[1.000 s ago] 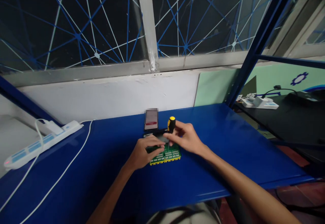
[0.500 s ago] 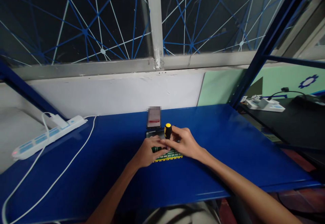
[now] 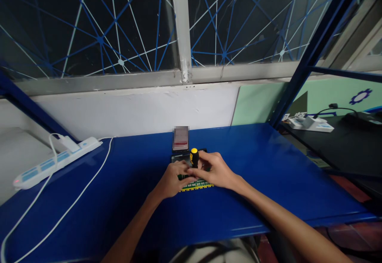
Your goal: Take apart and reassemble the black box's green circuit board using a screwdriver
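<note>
A screwdriver [image 3: 194, 159] with a black handle and yellow cap stands nearly upright over a green circuit board [image 3: 198, 185] with a yellow near edge. My right hand [image 3: 219, 170] is closed round the lower part of its handle from the right. From the left, my left hand [image 3: 173, 178] reaches over the board, its thumb and fingers drawn together close to the screwdriver's lower end. Whatever those fingers pinch is hidden, as is the screwdriver's tip. Just behind the hands lies a dark, flat tray-like item [image 3: 180, 158], partly covered by them.
A phone-like device [image 3: 180, 139] with a blurred screen stands behind the board. On the blue table [image 3: 256, 203], a white power strip [image 3: 56, 161] and its white cable [image 3: 86, 191] lie at the left. A blue frame post [image 3: 298, 82] rises at the right.
The screwdriver's handle has shifted slightly left, and my right hand's fingers have moved with it. My left hand and the board look nearly the same.
</note>
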A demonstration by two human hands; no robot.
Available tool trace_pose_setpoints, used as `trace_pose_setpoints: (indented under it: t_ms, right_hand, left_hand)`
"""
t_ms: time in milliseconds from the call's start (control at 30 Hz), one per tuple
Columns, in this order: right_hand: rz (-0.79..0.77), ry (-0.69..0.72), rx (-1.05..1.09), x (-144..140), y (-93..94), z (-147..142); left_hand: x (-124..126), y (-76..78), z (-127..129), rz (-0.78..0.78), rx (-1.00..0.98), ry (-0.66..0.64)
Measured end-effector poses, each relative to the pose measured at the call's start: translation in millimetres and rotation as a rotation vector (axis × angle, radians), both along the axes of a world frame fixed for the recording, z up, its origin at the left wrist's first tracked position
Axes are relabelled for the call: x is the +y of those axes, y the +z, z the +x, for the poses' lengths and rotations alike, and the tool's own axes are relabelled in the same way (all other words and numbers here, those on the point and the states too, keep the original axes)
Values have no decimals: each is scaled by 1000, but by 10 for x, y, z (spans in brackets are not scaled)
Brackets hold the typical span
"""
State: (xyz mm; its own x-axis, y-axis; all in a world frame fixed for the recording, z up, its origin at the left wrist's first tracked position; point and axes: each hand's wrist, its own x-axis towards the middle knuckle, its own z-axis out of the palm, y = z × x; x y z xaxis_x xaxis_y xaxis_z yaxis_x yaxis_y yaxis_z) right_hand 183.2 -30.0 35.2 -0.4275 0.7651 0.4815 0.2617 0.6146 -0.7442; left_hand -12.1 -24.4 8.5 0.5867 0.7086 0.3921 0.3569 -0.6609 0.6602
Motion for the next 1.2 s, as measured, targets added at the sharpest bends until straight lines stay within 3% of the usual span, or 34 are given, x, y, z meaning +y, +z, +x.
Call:
trace_pose_setpoints:
  t_ms: [233, 600, 867, 1067, 1200]
  right_hand:
    - [6, 0, -1, -6, 4, -8]
    - [-30, 152, -73, 8, 12, 63]
    - [-29, 49, -35, -24, 29, 13]
    - [-15, 42, -56, -18, -4, 34]
    - [-30, 45, -39, -25, 6, 27]
  left_hand:
    - [-17, 1, 17, 18, -13, 16]
    - [-47, 42, 52, 90, -4, 38]
    - [-22, -59, 68, 50, -65, 48]
    - [-39, 17, 44, 18, 27, -29]
    - [-35, 17, 39, 32, 22, -3]
